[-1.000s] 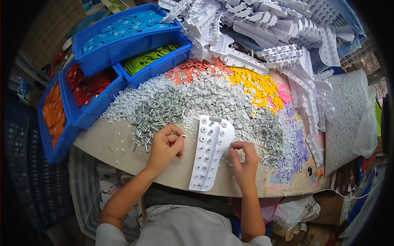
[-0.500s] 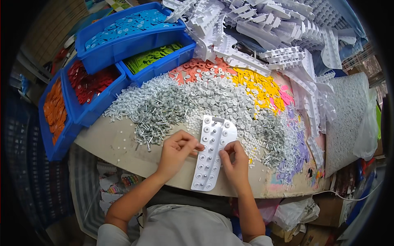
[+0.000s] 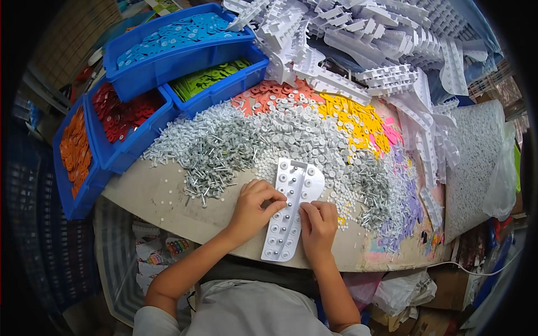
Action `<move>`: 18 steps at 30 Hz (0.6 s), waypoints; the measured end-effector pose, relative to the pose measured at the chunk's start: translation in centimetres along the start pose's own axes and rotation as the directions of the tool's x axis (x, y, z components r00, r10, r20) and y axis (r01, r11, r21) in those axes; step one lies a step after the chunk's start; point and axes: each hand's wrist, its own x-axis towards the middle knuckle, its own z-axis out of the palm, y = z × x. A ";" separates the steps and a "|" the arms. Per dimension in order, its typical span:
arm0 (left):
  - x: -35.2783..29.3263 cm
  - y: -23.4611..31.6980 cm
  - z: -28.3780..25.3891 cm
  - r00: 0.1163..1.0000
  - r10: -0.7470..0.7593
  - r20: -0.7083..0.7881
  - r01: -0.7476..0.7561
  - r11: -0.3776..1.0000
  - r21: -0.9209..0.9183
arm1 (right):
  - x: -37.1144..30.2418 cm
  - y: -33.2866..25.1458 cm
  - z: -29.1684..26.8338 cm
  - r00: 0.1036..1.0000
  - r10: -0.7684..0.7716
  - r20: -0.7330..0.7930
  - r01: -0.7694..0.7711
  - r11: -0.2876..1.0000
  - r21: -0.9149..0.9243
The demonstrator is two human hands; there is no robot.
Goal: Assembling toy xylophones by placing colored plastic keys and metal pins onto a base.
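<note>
A long white plastic frame [image 3: 279,226] lies lengthwise before me on the table. Round white washers sit in two rows along it, with metal pins standing in a line down its middle. My left hand [image 3: 255,211] is closed in a pinch over the frame's left side; whatever its fingertips hold is too small to make out. At the opposite edge, the fingers of my right hand [image 3: 320,226] are drawn together against the frame, and their tips hide what lies between them. Beyond the frame spread heaps of white washers [image 3: 300,131] and metal pins [image 3: 210,168].
Blue bins at the left hold light-blue [image 3: 179,42], green [image 3: 210,79], red [image 3: 123,112] and orange pieces [image 3: 76,148]. Salmon [image 3: 272,96], yellow [image 3: 356,120] and purple pieces [image 3: 412,196] lie loose. White plastic frames [image 3: 381,39] are piled at the back right.
My left hand has moved right and its fingertips now reach over the frame. The right hand's fingers have drawn closer together at the frame's edge. The frame has barely shifted.
</note>
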 end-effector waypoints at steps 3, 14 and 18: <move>0.0 0.2 -0.2 1.000 -0.005 0.018 0.004 0.998 0.062 | -0.1 0.1 -0.1 0.999 0.028 0.021 -0.028 1.000 0.003; 1.8 0.2 -1.8 0.930 0.329 0.164 -0.367 0.861 0.353 | 0.0 0.3 -0.2 0.999 0.033 0.014 -0.033 0.999 0.041; 8.5 -1.5 -2.7 0.983 0.177 0.058 -0.186 0.928 0.322 | -0.2 0.6 -0.4 1.000 -0.012 -0.024 0.014 0.999 0.053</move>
